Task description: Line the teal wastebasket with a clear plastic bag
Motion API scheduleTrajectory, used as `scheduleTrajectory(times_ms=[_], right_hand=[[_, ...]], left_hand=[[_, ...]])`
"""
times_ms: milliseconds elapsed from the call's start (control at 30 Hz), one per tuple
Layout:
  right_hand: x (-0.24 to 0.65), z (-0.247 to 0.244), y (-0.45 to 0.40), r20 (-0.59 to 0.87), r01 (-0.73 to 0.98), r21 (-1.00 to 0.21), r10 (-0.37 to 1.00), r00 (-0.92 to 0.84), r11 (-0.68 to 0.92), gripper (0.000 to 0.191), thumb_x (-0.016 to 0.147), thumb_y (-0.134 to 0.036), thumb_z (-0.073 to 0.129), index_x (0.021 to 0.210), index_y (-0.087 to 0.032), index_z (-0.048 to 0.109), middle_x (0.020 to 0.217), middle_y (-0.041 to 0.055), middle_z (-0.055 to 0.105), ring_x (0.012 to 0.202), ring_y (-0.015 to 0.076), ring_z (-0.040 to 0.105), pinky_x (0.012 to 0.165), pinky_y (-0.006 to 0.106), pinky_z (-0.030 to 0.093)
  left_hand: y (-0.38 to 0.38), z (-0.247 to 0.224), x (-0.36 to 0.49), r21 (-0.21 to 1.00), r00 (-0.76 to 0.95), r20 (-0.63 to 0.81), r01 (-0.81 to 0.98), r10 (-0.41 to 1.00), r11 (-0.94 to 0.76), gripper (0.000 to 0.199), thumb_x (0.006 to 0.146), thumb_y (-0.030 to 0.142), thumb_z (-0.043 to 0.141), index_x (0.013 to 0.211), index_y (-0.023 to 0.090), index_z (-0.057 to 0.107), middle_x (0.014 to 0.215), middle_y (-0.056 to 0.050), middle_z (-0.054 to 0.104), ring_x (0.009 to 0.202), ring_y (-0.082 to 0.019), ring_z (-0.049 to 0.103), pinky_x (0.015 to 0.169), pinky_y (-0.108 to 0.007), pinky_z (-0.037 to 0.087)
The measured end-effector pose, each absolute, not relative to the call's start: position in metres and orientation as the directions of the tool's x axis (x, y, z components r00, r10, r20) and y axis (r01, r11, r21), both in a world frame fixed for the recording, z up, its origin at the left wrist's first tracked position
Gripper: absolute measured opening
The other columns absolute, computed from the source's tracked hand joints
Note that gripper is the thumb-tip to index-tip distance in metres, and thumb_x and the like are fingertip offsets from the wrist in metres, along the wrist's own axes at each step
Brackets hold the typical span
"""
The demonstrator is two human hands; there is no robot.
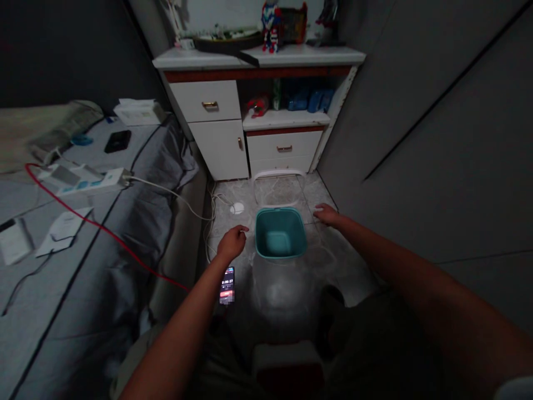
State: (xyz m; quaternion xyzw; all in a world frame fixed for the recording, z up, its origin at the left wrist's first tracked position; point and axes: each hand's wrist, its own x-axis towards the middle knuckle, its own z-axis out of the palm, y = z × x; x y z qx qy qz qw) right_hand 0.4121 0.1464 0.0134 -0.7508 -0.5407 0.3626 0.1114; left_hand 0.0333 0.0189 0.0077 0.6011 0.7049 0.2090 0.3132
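A teal plastic bin (259, 236) stands upright on the tiled floor, with nothing seen inside it. My left hand (232, 243) hovers to the left of the bin, apart from its rim, with a finger stretched toward it and the others loosely curled. On the bin's other side, my right hand (327, 215) is also apart from it, its fingers loosely spread and a small pale spot at the tips. Neither hand visibly holds anything. Just behind the bin lies a white rounded rectangular frame (255, 191), with floor tiles showing through its middle.
A lit phone (227, 286) lies on the floor by my left forearm. White cables (213, 203) run along the bed (166, 222), which bears a power strip (97, 182). A white cabinet (219, 147) stands ahead; a grey panel (437, 166) rises at right.
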Motion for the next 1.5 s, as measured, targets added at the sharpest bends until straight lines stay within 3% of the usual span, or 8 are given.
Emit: scheduleTrajectory(times_ms=[133, 233, 433, 933, 1067, 1200, 1333, 1500], right_hand=[[0.372, 0.049, 0.195, -0.342, 0.576, -0.738, 0.931, 0.130, -0.352, 0.080, 0.093, -0.014, 0.062, 0.167, -0.025, 0.033, 0.075, -0.0036, 0.058, 0.053, 0.0107, 0.049, 0.054, 0.021, 0.050], [0.355, 0.063, 0.211, -0.283, 0.540, -0.786, 0.952, 0.118, -0.301, 0.073, 0.089, -0.008, 0.062, 0.158, -0.028, 0.049, 0.078, -0.0025, 0.060, 0.055, 0.0096, 0.047, 0.055, 0.020, 0.050], [0.359, 0.053, 0.197, -0.341, 0.536, -0.771, 0.933, 0.111, -0.345, 0.043, 0.091, -0.006, 0.059, 0.131, -0.020, 0.068, 0.066, -0.0048, 0.051, 0.050, 0.0080, 0.045, 0.051, 0.017, 0.046], [0.399, -0.002, 0.072, -0.457, 0.729, -0.643, 0.881, -0.121, -0.233, 0.050, 0.089, -0.005, 0.055, 0.137, -0.015, 0.066, 0.075, 0.0009, 0.069, 0.056, 0.0104, 0.061, 0.049, 0.016, 0.041], [0.419, -0.010, 0.048, -0.582, 0.805, -0.552, 0.792, -0.185, -0.218, 0.026, 0.100, -0.021, 0.052, 0.112, -0.013, 0.074, 0.072, 0.0017, 0.066, 0.054, 0.0088, 0.059, 0.048, 0.015, 0.038], [0.427, -0.015, 0.033, -0.667, 0.821, -0.545, 0.681, -0.302, -0.170, 0.034, 0.102, -0.030, 0.052, 0.079, -0.013, 0.069, 0.057, -0.0006, 0.053, 0.047, 0.0086, 0.047, 0.045, 0.019, 0.034], [0.415, 0.007, 0.045, -0.533, 0.657, -0.713, 0.799, -0.280, -0.245, 0.049, 0.105, -0.050, 0.047, 0.066, -0.020, 0.048, 0.054, -0.0041, 0.040, 0.048, 0.0091, 0.035, 0.045, 0.020, 0.029], [0.410, 0.110, 0.073, -0.361, 0.201, -0.932, 0.833, -0.419, -0.303, 0.062, 0.104, -0.075, 0.016, 0.069, -0.025, 0.026, 0.059, -0.0053, 0.024, 0.050, 0.0109, 0.022, 0.044, 0.020, 0.024]], left_hand=[[0.017, 0.024, 0.029, 0.665, -0.095, -0.163, 0.725, 0.982, 0.180, 0.036, 0.099, 0.021, 0.047, 0.118, 0.022, 0.077, 0.107, -0.008, 0.079, 0.097, -0.023, 0.073, 0.087, -0.032, 0.052], [0.016, 0.030, 0.024, 0.648, -0.107, -0.152, 0.740, 0.983, 0.181, 0.035, 0.098, 0.023, 0.049, 0.118, 0.022, 0.078, 0.109, -0.008, 0.080, 0.095, -0.023, 0.073, 0.086, -0.031, 0.052], [0.014, 0.033, 0.022, 0.602, -0.110, -0.174, 0.775, 0.979, 0.194, 0.032, 0.097, 0.029, 0.054, 0.119, 0.021, 0.077, 0.103, -0.008, 0.080, 0.091, -0.023, 0.072, 0.083, -0.031, 0.050], [0.012, 0.015, 0.038, 0.593, 0.040, -0.195, 0.801, 0.980, 0.085, 0.028, 0.096, 0.033, 0.057, 0.112, 0.021, 0.076, 0.098, -0.007, 0.079, 0.087, -0.021, 0.070, 0.076, -0.029, 0.047], [0.003, -0.002, 0.048, 0.602, 0.263, -0.230, 0.795, 0.937, -0.076, 0.029, 0.097, 0.041, 0.055, 0.086, 0.020, 0.072, 0.081, -0.005, 0.073, 0.076, -0.019, 0.064, 0.070, -0.028, 0.042], [-0.004, -0.016, 0.056, 0.646, 0.336, -0.313, 0.761, 0.888, -0.061, 0.046, 0.094, 0.055, 0.054, 0.062, 0.022, 0.055, 0.062, 0.000, 0.057, 0.064, -0.016, 0.052, 0.063, -0.029, 0.035], [0.009, 0.008, 0.065, 0.817, 0.239, -0.286, 0.567, 0.928, 0.106, 0.070, 0.084, 0.088, 0.044, 0.055, 0.025, 0.033, 0.052, 0.004, 0.035, 0.055, -0.014, 0.036, 0.058, -0.029, 0.031], [0.008, 0.126, 0.065, 0.975, 0.323, -0.221, 0.063, 0.920, 0.212, 0.078, 0.076, 0.104, 0.014, 0.060, 0.029, 0.026, 0.053, 0.006, 0.016, 0.047, -0.014, 0.023, 0.049, -0.033, 0.029]])
